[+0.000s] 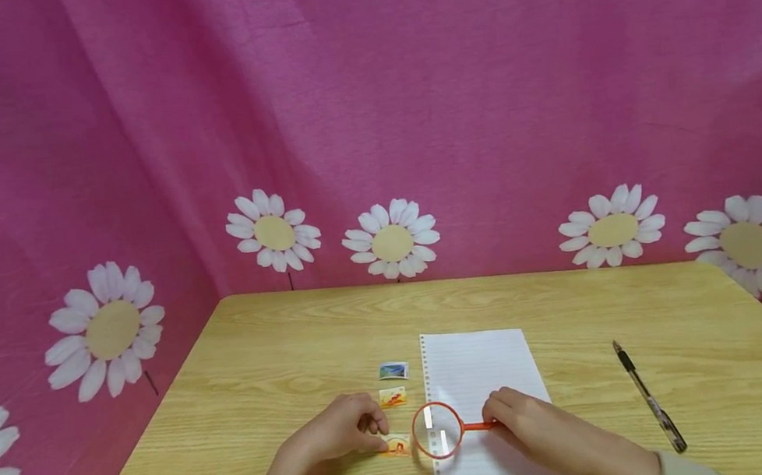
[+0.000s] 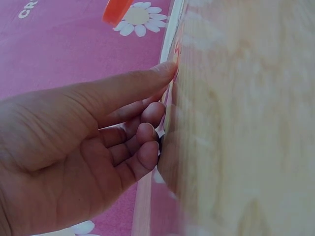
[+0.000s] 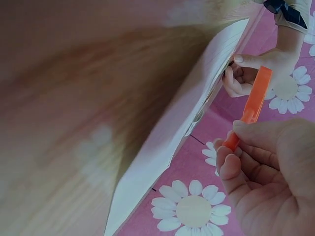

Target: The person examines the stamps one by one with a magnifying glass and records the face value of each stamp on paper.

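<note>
An orange-red magnifying glass [image 1: 462, 428] is over the left edge of a lined sheet [image 1: 480, 367] with punched holes. My right hand [image 1: 533, 428] pinches its handle between thumb and fingers; the right wrist view shows the orange frame [image 3: 258, 93] edge-on, above the paper. My left hand [image 1: 342, 430] has its thumb and forefinger at the left edge of the nearest yellow-orange postage stamp [image 1: 398, 445], pinching it there, other fingers curled. Beyond it lie another yellow stamp [image 1: 393, 397] and a blue-green stamp [image 1: 394, 371], in a column beside the sheet.
A black-capped clear pen [image 1: 649, 395] lies slantwise on the wooden table [image 1: 280, 343], right of the sheet. Pink cloth [image 1: 409, 109] with white daisies hangs behind the table and along its left side. A dark band [image 3: 288, 12] circles the left sleeve.
</note>
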Demonstrator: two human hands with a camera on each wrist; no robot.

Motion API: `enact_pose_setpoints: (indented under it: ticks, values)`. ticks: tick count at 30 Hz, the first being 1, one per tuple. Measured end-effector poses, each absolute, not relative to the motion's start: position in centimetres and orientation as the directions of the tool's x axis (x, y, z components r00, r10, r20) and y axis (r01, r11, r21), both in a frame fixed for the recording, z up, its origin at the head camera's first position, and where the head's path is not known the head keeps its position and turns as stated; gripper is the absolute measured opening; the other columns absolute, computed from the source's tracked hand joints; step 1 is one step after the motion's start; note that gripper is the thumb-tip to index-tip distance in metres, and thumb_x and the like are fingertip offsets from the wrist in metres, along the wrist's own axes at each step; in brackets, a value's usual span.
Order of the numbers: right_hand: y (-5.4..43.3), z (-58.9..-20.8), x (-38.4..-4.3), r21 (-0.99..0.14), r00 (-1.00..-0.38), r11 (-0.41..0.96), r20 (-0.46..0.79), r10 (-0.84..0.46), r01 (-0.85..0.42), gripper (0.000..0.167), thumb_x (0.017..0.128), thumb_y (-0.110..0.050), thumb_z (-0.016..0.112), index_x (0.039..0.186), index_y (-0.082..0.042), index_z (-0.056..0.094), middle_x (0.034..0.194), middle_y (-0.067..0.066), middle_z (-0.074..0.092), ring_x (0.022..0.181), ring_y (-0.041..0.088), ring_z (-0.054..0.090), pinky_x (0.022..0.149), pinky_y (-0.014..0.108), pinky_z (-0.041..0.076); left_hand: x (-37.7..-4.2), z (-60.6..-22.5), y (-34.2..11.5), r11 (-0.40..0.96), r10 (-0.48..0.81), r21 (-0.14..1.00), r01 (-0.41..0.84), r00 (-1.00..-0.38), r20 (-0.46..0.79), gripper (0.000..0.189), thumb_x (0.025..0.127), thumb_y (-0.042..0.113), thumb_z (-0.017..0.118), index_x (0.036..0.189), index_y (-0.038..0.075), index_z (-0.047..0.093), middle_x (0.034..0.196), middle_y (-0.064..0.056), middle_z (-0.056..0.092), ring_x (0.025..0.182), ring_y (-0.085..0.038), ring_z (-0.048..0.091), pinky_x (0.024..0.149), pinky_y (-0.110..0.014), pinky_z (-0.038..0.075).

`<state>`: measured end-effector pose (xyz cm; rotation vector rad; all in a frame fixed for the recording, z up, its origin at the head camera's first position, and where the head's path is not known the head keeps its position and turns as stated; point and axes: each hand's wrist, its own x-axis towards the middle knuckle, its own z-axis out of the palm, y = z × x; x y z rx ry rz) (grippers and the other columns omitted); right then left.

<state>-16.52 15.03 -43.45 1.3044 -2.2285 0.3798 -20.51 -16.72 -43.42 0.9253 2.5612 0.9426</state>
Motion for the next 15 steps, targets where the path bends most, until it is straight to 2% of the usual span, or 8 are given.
enact_pose_setpoints:
  ticks: [7, 15]
  values:
    - [15.9, -43.6, -16.5, 0.018, -0.409, 0.513, 0.580, -0.705, -0.858, 0.026, 0.073, -0.002, 0.079, 0.086, -0.013, 0.060, 0.084, -0.006, 0.057, 0.077, 0.005, 0.056, 0.069, 0.012, 0.045, -20.5, -43.1, -16.5, 0.597, 0.643, 0.664, 0.450, -0.764, -0.061, 0.013, 0.080, 0.013, 0.080, 0.083, 0.008, 0.068, 0.080, 0.003, 0.056, 0.071, 0.001, 0.045, 0.065, -0.016, 0.041]
    - [16.8, -43.3, -16.2, -0.013, -0.440, 0.528, 0.569, -0.695, -0.849, 0.030, 0.069, 0.002, 0.081, 0.085, -0.012, 0.059, 0.083, -0.007, 0.057, 0.076, 0.004, 0.055, 0.068, 0.010, 0.045, -20.4, -42.9, -16.4, 0.595, 0.649, 0.669, 0.446, -0.757, -0.072, 0.013, 0.080, 0.012, 0.079, 0.083, 0.006, 0.068, 0.080, 0.002, 0.057, 0.071, 0.000, 0.045, 0.065, -0.016, 0.041]
